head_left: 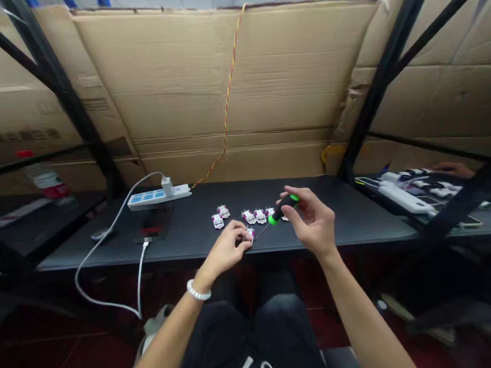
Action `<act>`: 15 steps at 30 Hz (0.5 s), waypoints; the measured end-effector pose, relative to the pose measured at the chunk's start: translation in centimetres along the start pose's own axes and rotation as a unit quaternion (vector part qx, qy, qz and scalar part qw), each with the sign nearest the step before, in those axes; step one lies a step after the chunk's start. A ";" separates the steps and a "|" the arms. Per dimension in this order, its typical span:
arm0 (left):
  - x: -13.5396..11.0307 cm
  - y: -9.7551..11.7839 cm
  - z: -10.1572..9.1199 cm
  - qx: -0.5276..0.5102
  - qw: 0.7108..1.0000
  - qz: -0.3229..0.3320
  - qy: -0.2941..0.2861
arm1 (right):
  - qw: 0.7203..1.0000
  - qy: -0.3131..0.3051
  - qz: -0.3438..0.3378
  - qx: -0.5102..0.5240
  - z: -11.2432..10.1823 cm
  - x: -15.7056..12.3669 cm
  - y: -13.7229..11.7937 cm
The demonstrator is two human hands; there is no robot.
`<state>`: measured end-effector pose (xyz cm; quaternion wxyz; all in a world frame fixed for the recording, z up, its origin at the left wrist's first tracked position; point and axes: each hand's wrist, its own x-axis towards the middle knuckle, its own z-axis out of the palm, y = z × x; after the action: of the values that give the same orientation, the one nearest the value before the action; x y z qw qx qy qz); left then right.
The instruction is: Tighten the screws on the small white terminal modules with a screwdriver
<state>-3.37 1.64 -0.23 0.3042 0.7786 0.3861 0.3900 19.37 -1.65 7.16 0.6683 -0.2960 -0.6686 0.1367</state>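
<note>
My left hand (229,246) is closed on a small white and purple plastic part (251,233) at the front of the black table. My right hand (312,218) grips a screwdriver (285,206) with a black and green handle. Its thin shaft slants down to the left, with the tip at or beside the held part; whether it touches I cannot tell. Just beyond my hands lie several similar parts, among them one purple and white part (218,221) on the left and another (260,216) in the middle. A further one is partly hidden behind the screwdriver.
A white power strip (160,196) with a plugged-in charger lies at the back left, and its white cable (78,275) loops over the table's front edge. Black rack posts (376,96) flank the table. Beyond the right post, a person's hand (452,170) is near another power strip (405,197).
</note>
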 end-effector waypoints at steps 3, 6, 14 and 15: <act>0.0 0.1 0.0 0.004 1.000 0.002 0.004 | 1.000 -0.015 -0.002 0.000 0.6 0.6 0.0; 0.0 0.0 0.1 0.006 1.000 0.003 0.008 | 1.000 -0.026 -0.006 -0.008 1.0 0.9 0.1; 0.0 0.0 0.2 0.007 1.000 0.009 0.010 | 0.999 -0.045 -0.001 -0.015 1.5 1.2 0.5; 0.0 0.0 0.2 0.009 1.000 0.008 0.011 | 0.999 -0.050 -0.003 -0.019 1.5 1.4 0.5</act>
<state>-3.24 1.64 -0.32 0.2901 0.7803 0.3862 0.3973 18.08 -0.16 7.91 0.6290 -0.2995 -0.7044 0.1360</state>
